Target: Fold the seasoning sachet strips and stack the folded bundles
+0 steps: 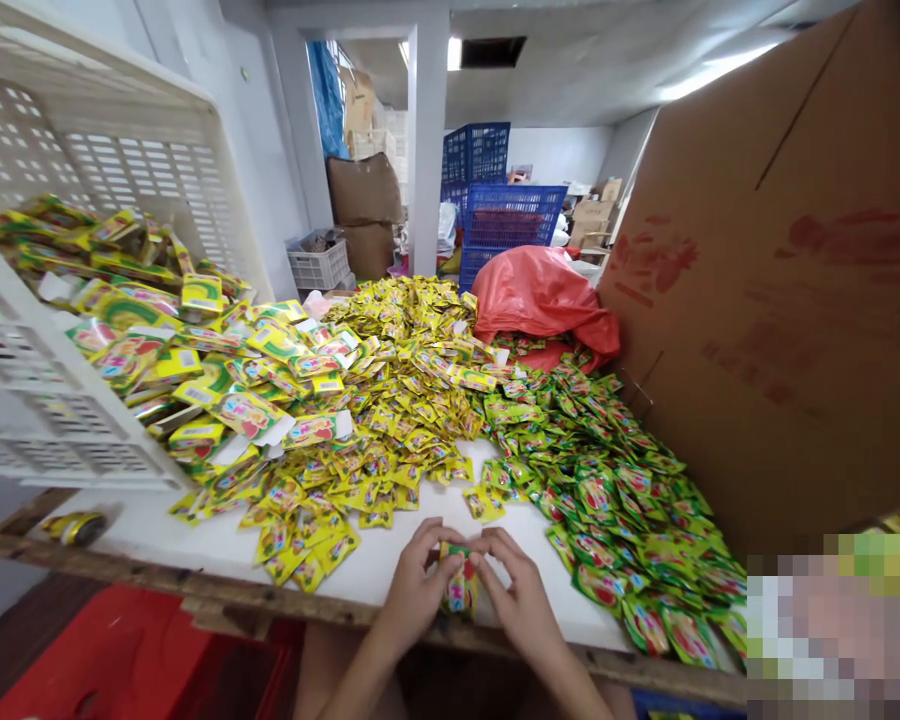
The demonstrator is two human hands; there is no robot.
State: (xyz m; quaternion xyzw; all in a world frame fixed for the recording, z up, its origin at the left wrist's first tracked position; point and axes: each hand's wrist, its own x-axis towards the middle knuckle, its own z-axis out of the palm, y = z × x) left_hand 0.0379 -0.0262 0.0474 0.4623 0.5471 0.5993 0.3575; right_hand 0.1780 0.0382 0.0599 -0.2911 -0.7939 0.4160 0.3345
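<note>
Near the table's front edge, my left hand (421, 570) and my right hand (511, 575) are both closed on one small printed candy box (461, 585), yellow and green with red fruit on it. The thumbs and fingertips of both hands meet around its upper end. The box stands between them, over the edge. Just beyond my hands lies a heap of small yellow sachets (390, 400). To the right of my right hand spreads a heap of green sachets (592, 490). What the box holds is hidden.
On the left, a white plastic crate (232, 200) lies tipped, with many small boxes (251, 410) spilling out. A tall cardboard carton (757, 300) stands at the right. Behind the heaps are a red plastic bag (540, 295) and blue crates (510, 215). A red stool (120, 660) is below left.
</note>
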